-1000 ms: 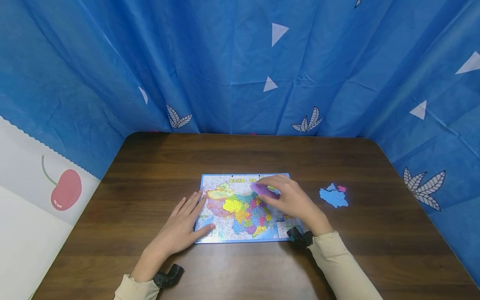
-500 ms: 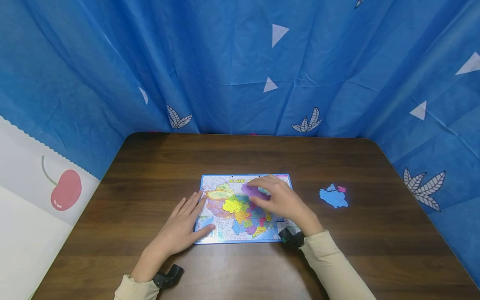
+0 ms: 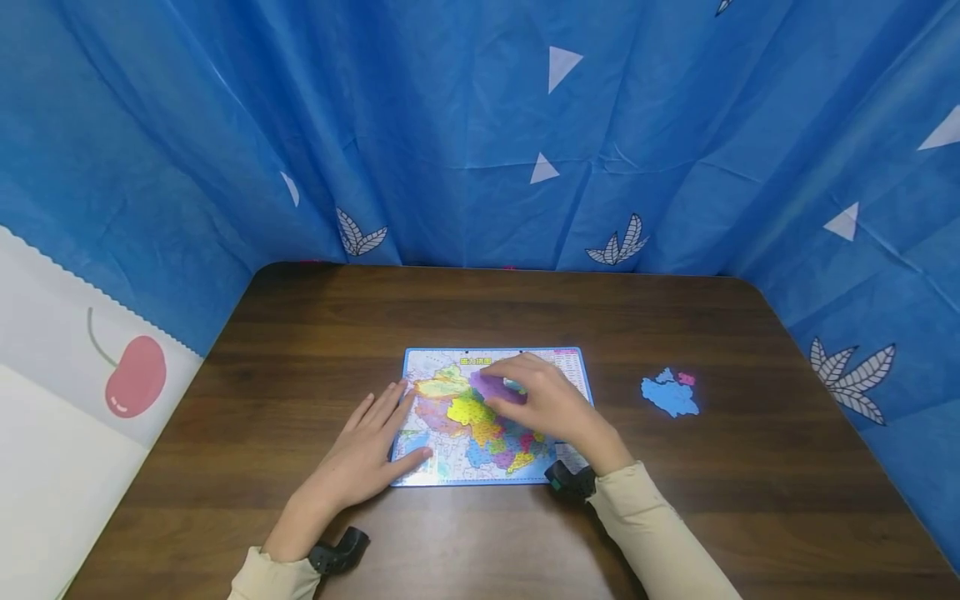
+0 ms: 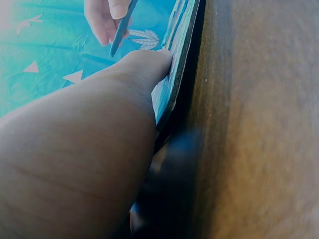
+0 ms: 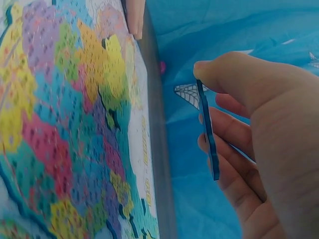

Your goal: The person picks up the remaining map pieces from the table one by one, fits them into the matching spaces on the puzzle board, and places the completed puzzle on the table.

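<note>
A map puzzle board point(image 3: 573, 367) with many coloured pieces lies on the table in the head view. Across its left edge rests my left hand point(image 3: 367, 446), fingers straight and spread, thumb at the lower left corner. My right hand point(image 3: 551, 404) pinches a purple puzzle piece point(image 3: 491, 386) over the upper middle of the board. In the right wrist view the same puzzle piece point(image 5: 209, 134) appears edge-on between thumb and fingers, apart from the board. The right hand hides part of the map's upper right.
Right of the board lie a large light-blue puzzle piece point(image 3: 670, 398), a small blue piece point(image 3: 663, 376) and a pink piece point(image 3: 686, 379). They sit close together on the brown wooden table point(image 3: 495, 308). A blue curtain point(image 3: 465, 125) hangs behind the table.
My right hand has moved left over the board, carrying the purple puzzle piece. The left hand stays in place. The head view has shifted very slightly.
</note>
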Motion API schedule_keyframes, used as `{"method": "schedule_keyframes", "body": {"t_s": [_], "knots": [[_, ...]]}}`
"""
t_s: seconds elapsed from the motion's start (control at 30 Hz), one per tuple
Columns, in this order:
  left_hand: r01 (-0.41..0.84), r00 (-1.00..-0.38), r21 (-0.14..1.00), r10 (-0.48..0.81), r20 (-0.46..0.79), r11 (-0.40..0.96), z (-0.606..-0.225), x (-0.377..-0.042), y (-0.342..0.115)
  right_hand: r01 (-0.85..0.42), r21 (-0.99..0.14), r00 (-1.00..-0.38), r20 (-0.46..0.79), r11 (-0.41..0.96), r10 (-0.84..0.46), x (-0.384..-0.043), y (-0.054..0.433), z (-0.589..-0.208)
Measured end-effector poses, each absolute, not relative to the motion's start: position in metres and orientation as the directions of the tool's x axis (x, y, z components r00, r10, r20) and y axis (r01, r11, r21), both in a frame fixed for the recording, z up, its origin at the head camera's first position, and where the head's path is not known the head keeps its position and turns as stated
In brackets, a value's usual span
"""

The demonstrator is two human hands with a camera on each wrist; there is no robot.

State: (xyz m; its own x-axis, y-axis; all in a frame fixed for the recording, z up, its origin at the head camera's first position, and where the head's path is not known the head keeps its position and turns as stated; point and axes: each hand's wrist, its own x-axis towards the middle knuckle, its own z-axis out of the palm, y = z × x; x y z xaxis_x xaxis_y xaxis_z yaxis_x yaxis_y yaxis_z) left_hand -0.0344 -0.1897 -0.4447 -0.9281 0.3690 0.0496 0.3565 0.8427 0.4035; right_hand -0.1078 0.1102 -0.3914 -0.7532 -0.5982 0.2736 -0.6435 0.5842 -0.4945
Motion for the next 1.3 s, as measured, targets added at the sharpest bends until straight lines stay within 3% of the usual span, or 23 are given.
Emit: {"method": "schedule_keyframes", "body": {"t_s": [0.77, 1.13, 1.3], "knots": [[0.369, -0.924, 0.401, 0.376, 0.064, 0.839, -0.443, -0.034, -0.189, -0.648, -0.473, -0.749, 0.253, 0.598, -0.612, -0.1, 0.078, -0.401], [0.373, -0.923, 0.398, 0.38, 0.063, 0.838, -0.443, -0.033, -0.19, -0.685, -0.462, -0.715, 0.275, 0.563, -0.643, -0.1, 0.065, -0.409], [0.373, -0.922, 0.399, 0.382, 0.061, 0.837, -0.444, -0.034, -0.19, -0.66, -0.476, -0.733, 0.24, 0.58, -0.637, -0.1, 0.06, -0.412]]}}
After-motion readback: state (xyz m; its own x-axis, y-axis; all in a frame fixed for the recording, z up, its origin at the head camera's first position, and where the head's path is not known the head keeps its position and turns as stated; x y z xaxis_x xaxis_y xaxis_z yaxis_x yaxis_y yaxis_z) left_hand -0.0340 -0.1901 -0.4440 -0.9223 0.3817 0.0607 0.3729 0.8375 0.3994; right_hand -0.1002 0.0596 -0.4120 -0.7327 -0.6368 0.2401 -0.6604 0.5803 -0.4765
